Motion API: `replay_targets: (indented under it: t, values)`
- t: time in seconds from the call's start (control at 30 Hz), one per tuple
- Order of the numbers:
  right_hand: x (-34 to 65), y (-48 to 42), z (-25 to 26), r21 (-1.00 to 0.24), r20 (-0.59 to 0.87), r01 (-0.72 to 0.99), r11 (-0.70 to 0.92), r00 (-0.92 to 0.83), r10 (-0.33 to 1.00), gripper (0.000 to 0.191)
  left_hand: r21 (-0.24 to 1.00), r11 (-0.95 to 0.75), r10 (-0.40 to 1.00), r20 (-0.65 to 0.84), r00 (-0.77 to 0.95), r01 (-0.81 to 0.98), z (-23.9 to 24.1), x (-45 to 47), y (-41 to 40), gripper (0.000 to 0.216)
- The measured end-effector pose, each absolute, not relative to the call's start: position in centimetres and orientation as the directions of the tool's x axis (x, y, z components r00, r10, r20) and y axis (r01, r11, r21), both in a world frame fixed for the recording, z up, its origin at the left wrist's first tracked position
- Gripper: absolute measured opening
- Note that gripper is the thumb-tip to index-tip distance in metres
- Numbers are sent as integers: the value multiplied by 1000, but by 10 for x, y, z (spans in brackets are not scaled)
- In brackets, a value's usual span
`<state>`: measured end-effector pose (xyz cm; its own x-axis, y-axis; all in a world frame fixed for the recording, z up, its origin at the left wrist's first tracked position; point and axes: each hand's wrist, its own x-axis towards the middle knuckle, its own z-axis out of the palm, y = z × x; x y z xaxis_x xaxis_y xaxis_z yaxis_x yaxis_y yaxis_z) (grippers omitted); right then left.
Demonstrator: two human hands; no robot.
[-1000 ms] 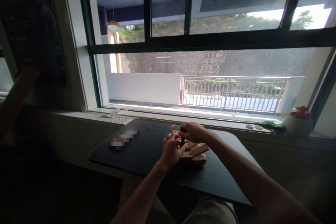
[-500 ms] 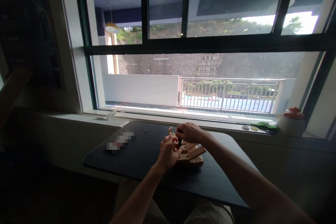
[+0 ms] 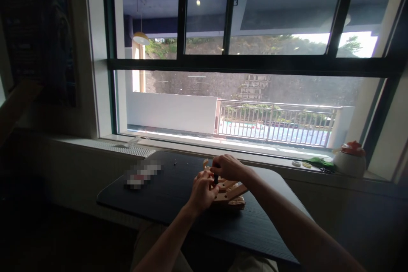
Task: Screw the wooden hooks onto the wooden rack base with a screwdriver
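A small wooden model (image 3: 230,195) made of slats with holes lies on the dark table (image 3: 165,191) in front of me. My left hand (image 3: 201,190) is curled against its left side, fingers closed on the wood. My right hand (image 3: 227,167) hovers over the top, pinching a small dark tool or knob (image 3: 216,179) that points down into the model. Both hands nearly touch each other.
A blurred flat object (image 3: 142,174) lies at the table's left, a tiny dark screw (image 3: 175,162) near the back edge. On the window sill to the right stand a white pot with a red lid (image 3: 349,160) and green items (image 3: 317,162). Another person's arm (image 3: 14,108) shows at far left.
The camera has tilted and shifted a little; my hands stay on the wooden model with only slight finger movement.
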<state>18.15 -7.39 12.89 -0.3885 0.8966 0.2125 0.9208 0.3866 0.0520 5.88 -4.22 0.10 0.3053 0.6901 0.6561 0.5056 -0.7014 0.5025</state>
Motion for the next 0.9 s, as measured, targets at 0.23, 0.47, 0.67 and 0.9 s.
replay_targets:
  t: [0.23,0.47,0.67,0.9]
  values:
    - [178,-75,139,83,239,901,427,-434,869,24,499,-705,687,657,310,504,7,55,-46,12]
    - [173,-72,123,100,261,914,394,-406,876,31,515,-687,709,629,318,513,6,56,-46,14]
    - [167,-76,126,154,286,932,329,-361,888,35,511,-682,712,626,317,523,8,55,-48,12]
    - [167,-72,122,213,279,896,389,-437,855,28,492,-688,702,637,317,534,6,54,-45,12]
